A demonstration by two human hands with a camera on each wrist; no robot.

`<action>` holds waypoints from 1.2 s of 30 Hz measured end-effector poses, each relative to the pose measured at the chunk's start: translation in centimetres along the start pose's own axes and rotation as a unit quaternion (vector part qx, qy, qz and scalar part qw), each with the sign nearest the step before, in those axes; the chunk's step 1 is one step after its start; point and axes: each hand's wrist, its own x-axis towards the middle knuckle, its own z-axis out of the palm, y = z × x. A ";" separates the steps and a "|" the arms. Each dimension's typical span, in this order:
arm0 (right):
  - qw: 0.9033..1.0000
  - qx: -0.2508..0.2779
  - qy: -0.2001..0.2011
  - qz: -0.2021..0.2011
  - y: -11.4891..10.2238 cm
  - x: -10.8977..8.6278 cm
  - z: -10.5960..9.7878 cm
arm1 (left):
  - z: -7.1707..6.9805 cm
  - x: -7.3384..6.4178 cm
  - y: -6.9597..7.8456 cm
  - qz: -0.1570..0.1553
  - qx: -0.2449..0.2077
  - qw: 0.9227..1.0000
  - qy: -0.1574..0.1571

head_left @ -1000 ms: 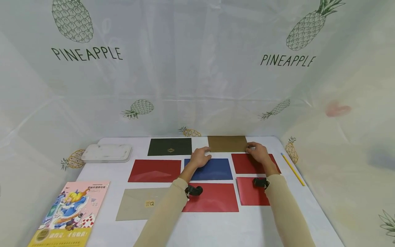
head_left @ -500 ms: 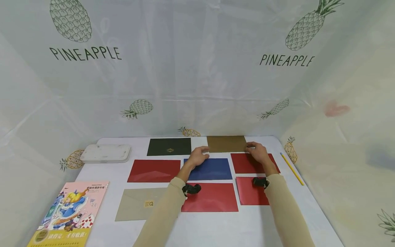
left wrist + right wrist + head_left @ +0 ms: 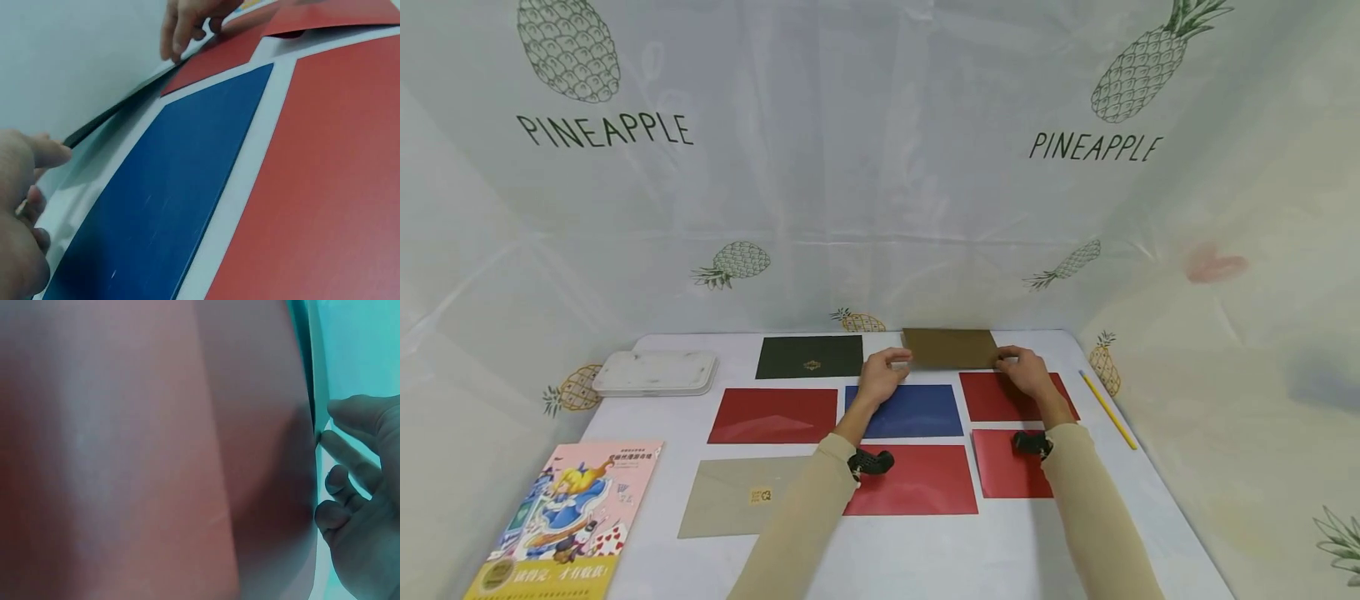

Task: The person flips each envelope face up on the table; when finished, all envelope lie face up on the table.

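A flat brown envelope (image 3: 951, 348) lies at the table's back edge, its near side slightly raised. At its left end my left hand (image 3: 880, 377) pinches the edge between thumb and fingers; in the left wrist view this hand (image 3: 22, 212) shows at the left, the envelope as a thin dark edge. My right hand (image 3: 1024, 368) pinches the near right corner; its fingertips meet the edge in the right wrist view, where the hand (image 3: 365, 487) is at the right. Below lie a blue envelope (image 3: 917, 412) and a red envelope (image 3: 996, 400).
A dark green envelope (image 3: 808, 354), more red envelopes (image 3: 917, 483) and a beige envelope (image 3: 722, 500) lie in rows. A white case (image 3: 655, 372) is at the back left, a picture book (image 3: 568, 517) at the front left, a yellow pencil (image 3: 1108, 410) on the right.
My left hand has moved slightly right, up to the brown envelope's left end. The envelope now looks slightly raised. My right hand stays at its corner.
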 end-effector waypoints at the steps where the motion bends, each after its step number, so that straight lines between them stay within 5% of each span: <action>1: 1.000 -0.006 0.001 -0.004 0.0 0.0 0.0 | 0.2 0.0 0.1 0.005 -0.001 1.000 0.012; 9: 0.999 -0.030 0.006 -0.019 0.3 0.1 0.1 | 1.1 0.2 0.3 0.037 0.053 0.996 0.065; 36: 0.995 -0.071 0.001 -0.066 0.6 0.0 -0.3 | 1.6 0.0 0.6 0.091 0.190 0.974 0.089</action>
